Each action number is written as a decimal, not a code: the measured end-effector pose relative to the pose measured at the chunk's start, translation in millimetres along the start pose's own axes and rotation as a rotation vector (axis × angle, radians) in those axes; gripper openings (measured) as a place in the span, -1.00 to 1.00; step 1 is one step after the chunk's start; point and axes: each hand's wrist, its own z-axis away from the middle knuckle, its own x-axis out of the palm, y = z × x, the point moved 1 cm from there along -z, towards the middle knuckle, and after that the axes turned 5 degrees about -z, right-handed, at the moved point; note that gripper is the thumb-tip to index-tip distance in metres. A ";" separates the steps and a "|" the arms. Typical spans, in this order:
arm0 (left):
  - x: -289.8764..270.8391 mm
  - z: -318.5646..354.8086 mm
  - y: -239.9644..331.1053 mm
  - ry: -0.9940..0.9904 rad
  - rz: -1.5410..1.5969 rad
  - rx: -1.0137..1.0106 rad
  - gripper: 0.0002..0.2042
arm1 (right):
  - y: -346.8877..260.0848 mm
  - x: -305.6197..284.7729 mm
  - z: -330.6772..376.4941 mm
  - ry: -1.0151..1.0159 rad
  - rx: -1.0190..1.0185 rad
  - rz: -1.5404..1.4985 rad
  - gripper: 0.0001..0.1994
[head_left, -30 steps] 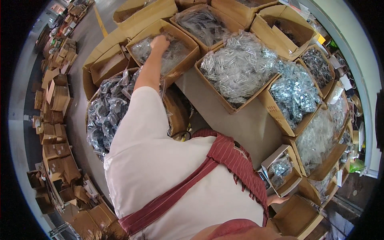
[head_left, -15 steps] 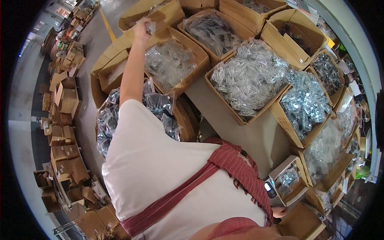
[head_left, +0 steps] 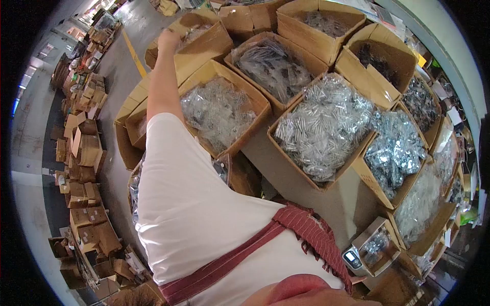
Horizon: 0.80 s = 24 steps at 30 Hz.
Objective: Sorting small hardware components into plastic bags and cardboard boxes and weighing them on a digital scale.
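The brown cardboard carton [head_left: 206, 52] I reach over stands open at the top, its walls creased and a little bowed. Inside the carton lie clear plastic bags [head_left: 196, 32], crumpled and loosely heaped, glossy where they catch light; their contents are too small for me to tell. My left hand [head_left: 169, 39], over the carton's left part, hides whether I grip one.

Left hand [head_left: 169, 39] at carton [head_left: 208, 49], bagged parts [head_left: 324, 127]

Gry flr [head_left: 113, 76] w/ yel line [head_left: 133, 53]; pale wall [head_left: 31, 127] on L, brt window [head_left: 47, 49].
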 end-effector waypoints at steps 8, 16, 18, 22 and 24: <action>84.3 -38.7 -70.6 -0.639 -0.600 0.195 -0.48 | -27.6 -2.2 6.1 -0.021 -0.006 0.003 -0.70; 94.7 -41.5 -83.2 -0.629 -0.046 -0.046 -0.63 | -50.6 7.1 -0.8 -0.047 -0.043 -0.029 -0.69; 90.4 -34.6 -61.0 -0.601 0.074 -0.051 -0.64 | -49.7 5.5 2.9 -0.050 -0.029 -0.026 -0.69; 12.5 26.4 0.6 -0.277 0.190 0.048 -0.66 | -42.9 3.7 9.6 -0.058 0.028 -0.024 -0.69; 7.5 25.7 -11.5 -0.044 0.511 -0.034 -0.71 | -43.8 10.4 4.8 -0.070 0.053 -0.037 -0.69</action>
